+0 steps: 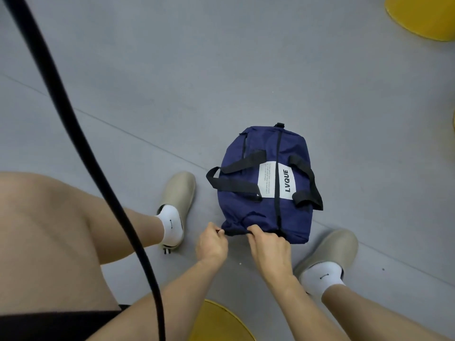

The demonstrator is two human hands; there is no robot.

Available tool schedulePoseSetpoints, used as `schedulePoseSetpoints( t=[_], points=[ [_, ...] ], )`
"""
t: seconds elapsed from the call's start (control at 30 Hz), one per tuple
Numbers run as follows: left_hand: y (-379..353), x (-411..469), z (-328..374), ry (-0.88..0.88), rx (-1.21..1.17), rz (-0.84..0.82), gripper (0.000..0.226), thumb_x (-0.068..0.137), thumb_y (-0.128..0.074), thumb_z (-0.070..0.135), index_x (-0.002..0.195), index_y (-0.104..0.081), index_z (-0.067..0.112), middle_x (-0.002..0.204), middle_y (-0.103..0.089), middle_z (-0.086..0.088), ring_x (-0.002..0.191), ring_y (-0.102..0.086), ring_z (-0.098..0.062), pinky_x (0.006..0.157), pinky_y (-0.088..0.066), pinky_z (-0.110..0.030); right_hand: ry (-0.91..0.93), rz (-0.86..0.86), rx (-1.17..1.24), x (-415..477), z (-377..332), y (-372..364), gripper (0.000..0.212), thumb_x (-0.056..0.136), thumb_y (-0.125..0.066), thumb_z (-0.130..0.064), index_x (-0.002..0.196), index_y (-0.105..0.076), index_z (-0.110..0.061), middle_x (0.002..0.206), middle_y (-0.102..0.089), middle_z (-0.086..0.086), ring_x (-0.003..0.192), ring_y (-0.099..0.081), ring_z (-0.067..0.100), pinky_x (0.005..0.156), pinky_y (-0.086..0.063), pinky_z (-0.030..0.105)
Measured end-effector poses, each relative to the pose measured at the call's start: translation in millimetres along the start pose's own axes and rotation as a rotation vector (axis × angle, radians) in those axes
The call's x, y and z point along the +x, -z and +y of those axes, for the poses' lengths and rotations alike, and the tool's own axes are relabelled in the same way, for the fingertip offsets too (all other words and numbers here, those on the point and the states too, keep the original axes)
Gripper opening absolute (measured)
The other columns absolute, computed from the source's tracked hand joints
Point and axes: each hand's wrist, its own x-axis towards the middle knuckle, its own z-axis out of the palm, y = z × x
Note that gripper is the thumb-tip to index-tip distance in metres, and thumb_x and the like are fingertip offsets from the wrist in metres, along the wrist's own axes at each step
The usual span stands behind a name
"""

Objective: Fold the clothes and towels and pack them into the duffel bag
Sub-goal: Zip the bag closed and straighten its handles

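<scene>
Navy duffel bag (267, 183) on grey floor (221, 70), zipped; left hand (211, 243) and right hand (267, 244) fingers pinching its near end, seemingly steadying for closure.

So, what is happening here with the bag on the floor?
A person is bent over a navy duffel bag that lies on the grey floor between their feet. Both hands are at its near end: the left hand pinches a black tab there, and the right hand grips the dark edge beside it. The bag looks full and its zip looks closed. No loose clothes or towels are in view.
</scene>
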Motion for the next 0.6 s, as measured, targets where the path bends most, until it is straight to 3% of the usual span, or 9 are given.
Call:
schedulePoseSetpoints(
  t=[0.23,0.47,0.6],
  points=[
    [-15,35,-21,0.034,0.123,-0.1,0.021,0.101,-0.055,0.034,0.107,-0.065,0.017,0.111,-0.07,-0.009,0.107,-0.064,-0.032,0.082,-0.045,-0.031,0.023,-0.032,0.021,-9,14,-1,0.025,0.073,-0.086,-0.031,0.082,-0.063,-0.025,0.042,-0.052,0.001,0.03,-0.047,0.027,0.034,-0.027,0.026],
    [-33,63,-30,0.079,0.129,-0.152,0.015,0.099,-0.059,0.034,0.097,-0.062,0.019,0.107,-0.071,-0.009,0.099,-0.064,-0.03,0.079,-0.046,-0.032,0.054,-0.137,-0.024,-8,11,0,0.034,0.059,-0.092,-0.04,0.077,-0.064,-0.031,0.041,-0.052,-0.001,0.028,-0.047,0.022,0.038,-0.017,0.024],
    [-21,92,-9,0.14,-0.139,-0.223,0.017,0.097,-0.059,0.018,0.112,-0.067,0.014,0.116,-0.069,-0.011,0.107,-0.062,-0.031,0.09,-0.048,-0.034,0.043,-0.158,-0.008,-4,8,-1,0.035,0.06,-0.09,-0.042,0.079,-0.063,-0.032,0.04,-0.052,-0.001,0.028,-0.048,0.023,0.038,-0.017,0.023]
  ],
)
